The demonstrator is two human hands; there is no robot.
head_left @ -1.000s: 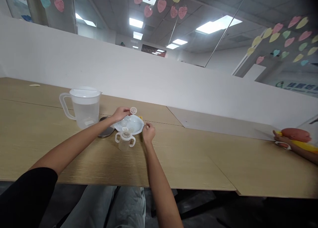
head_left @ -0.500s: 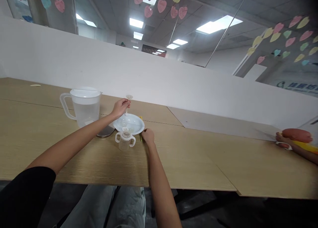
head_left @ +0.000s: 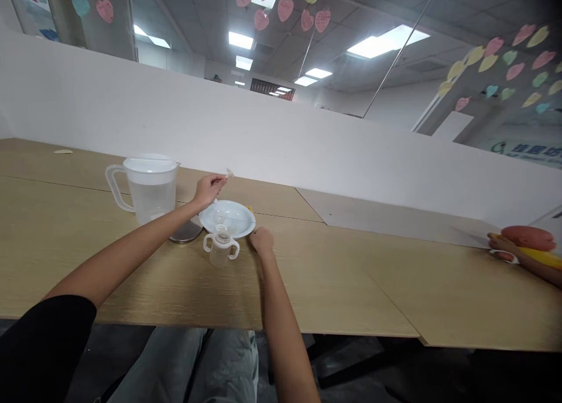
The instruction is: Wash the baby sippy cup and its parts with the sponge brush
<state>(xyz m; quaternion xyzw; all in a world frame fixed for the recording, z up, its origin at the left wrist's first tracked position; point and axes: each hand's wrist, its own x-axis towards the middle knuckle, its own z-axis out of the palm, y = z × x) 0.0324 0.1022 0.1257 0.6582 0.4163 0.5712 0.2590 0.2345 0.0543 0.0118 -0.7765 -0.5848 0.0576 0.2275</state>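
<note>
Clear plastic piece (head_left: 229, 173), left hand (head_left: 208, 192) pinching, right hand (head_left: 262, 241) beside plate (head_left: 246, 220)

**Long wood tbl (head_left: 307, 286), items grouped mid-L**

Pale oak-look top, joined panels, seams visible. Clear plastic jug (head_left: 151, 207) w/ white lid, water inside, handle to L. Round metal disc (head_left: 188, 233) lies flat at its base, front R. Next to that, shallow white plate (head_left: 227, 207). Clear two-handled cup (head_left: 222, 252) stands upright just in front of plate. Small yellow item (head_left: 249, 208) partly hidden behind plate's R edge. Small beige scrap (head_left: 62, 152) far back L. Pale grey sheet (head_left: 395, 218) flat on back R of tbl.
</note>
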